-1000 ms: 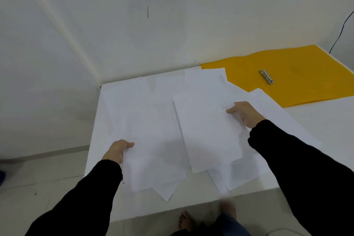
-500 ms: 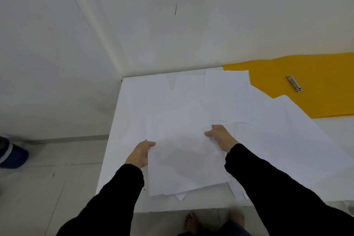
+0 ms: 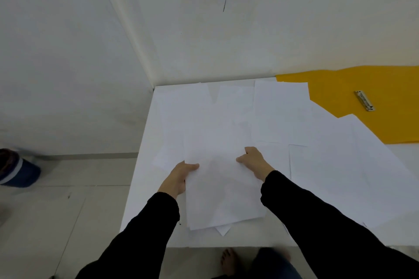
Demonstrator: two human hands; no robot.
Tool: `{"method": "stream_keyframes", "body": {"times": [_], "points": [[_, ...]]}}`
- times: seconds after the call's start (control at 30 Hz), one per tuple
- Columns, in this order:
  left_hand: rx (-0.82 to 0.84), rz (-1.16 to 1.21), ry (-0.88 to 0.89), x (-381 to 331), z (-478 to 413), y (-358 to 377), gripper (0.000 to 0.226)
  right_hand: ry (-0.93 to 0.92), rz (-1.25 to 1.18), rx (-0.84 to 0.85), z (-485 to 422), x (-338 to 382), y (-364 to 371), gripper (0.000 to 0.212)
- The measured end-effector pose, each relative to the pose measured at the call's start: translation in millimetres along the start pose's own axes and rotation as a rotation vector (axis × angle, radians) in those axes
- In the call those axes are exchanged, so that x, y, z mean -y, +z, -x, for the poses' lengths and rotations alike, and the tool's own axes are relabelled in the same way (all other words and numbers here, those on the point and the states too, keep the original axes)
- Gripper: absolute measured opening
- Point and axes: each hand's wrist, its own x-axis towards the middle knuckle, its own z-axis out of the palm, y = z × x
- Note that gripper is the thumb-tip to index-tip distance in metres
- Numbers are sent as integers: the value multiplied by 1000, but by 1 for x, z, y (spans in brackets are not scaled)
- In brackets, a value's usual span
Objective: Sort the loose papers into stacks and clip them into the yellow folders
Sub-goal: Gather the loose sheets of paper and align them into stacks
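1. White sheets gathered into a stack (image 3: 222, 192) lie near the front edge of the table (image 3: 140, 199), between both hands. One sheet's corner pokes out below the near edge, so the pile is not yet square.
2. The left hand (image 3: 181, 176) grips the stack's left edge. Its thumb is on top and its fingers are tucked under, out of sight.
3. The right hand (image 3: 254, 161) holds the right edge with curled fingers, thumb pointing across the top sheet. How far its fingers reach underneath I cannot tell.
4. More loose sheets (image 3: 278, 113) lie overlapping toward the far side and the right. Some of them cover the edge of the yellow folder (image 3: 396, 115), which lies open and flat at the far right with its metal clip (image 3: 364, 101) bare.
5. The step in hand looks like squaring the pile. To do it well, ease both grips slightly and stand the sheets on edge. Then tap the long side and the short side on the table until the stray corner slides in.
6. Thin paper slips and creases, so keep the thumbs light and the pressure even. Lift the pile clear before moving it, or the sheets beneath may drag along with it.
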Motion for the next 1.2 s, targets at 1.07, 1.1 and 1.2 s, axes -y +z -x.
{"method": "stream_keyframes", "body": {"times": [1.07,1.1,1.2], "points": [[-347,-21,-10,-25,-2,-100,34,55,257,-309,-16,53,59,30],[-349,-31,-5,-25,-4,-101,33,71,233,-303,-19,54,61,20],[-361,-61,-15,-20,-13,-109,32,101,164,-297,-23,58,64,16]]}}
